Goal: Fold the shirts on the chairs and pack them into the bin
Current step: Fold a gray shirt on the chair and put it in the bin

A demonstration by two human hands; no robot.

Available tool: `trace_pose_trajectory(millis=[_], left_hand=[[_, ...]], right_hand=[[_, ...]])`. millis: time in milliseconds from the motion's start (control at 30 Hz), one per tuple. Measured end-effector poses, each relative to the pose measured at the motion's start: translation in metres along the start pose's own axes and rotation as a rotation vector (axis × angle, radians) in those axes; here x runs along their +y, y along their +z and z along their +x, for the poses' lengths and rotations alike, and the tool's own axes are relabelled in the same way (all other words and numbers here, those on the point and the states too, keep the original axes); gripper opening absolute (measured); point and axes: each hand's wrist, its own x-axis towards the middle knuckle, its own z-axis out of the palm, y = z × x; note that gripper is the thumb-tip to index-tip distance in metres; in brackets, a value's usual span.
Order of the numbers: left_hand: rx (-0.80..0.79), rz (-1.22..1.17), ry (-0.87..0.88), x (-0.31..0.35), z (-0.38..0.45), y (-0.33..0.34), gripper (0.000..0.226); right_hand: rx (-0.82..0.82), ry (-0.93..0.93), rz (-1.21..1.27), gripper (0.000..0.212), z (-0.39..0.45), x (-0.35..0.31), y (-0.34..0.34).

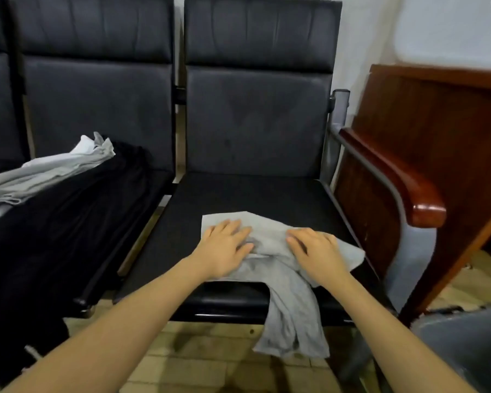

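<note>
On the black seat point(253, 194) of the right chair, toward 6 o'clock, lies the grey shirt point(270, 245), and the left hand point(224, 248) and the right hand point(315, 251) both press flat on it with fingers spread, pinching nothing. One soft, wrinkled end hangs over the front edge toward the tiled floor point(210, 364), so its weight could probably pull the thin cloth off the smooth, leather-like seat if the hands lift. More shirts, a black one point(77, 211) and a light grey one point(46, 171), wait in loose folds at 9 o'clock on the next chair, while the bin is possibly the grey shape at 4 o'clock, but this cannot be told.
</note>
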Motion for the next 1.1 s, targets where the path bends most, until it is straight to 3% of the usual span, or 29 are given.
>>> trace_pose_trajectory(millis=[167, 333, 433, 567, 667, 767, 867, 967, 1100], left_hand=[[-0.164, -0.078, -0.111, -0.003, -0.003, 0.031, 0.057], [-0.16, -0.092, -0.153, -0.023, 0.023, 0.039, 0.056], [-0.124, -0.082, -0.143, -0.041, 0.042, 0.042, 0.056], [-0.066, -0.092, -0.143, -0.056, 0.066, 0.044, 0.056], [0.186, -0.089, -0.14, -0.057, 0.067, 0.042, 0.058], [0.452, -0.016, -0.053, -0.051, 0.048, 0.038, 0.051], [0.416, -0.03, -0.11, -0.05, 0.026, 0.039, 0.041], [0.355, -0.056, -0.202, -0.054, 0.011, 0.042, 0.031], [0.391, -0.141, -0.239, -0.051, 0.0, 0.041, 0.028]], right_hand=[[-0.319, 0.055, -0.116, 0.048, -0.007, 0.016, 0.013], [-0.385, 0.026, -0.207, 0.051, 0.028, 0.025, 0.029], [-0.361, -0.036, -0.276, 0.051, 0.054, 0.037, 0.036], [-0.306, 0.026, -0.145, 0.048, 0.082, 0.046, 0.048], [-0.217, 0.091, 0.043, 0.046, 0.088, 0.045, 0.05], [-0.027, 0.072, 0.192, 0.039, 0.079, 0.042, 0.047], [0.104, -0.045, 0.279, 0.025, 0.067, 0.027, 0.042], [0.079, -0.174, 0.245, 0.015, 0.05, 0.009, 0.038], [0.045, -0.128, 0.237, 0.012, 0.028, -0.01, 0.026]])
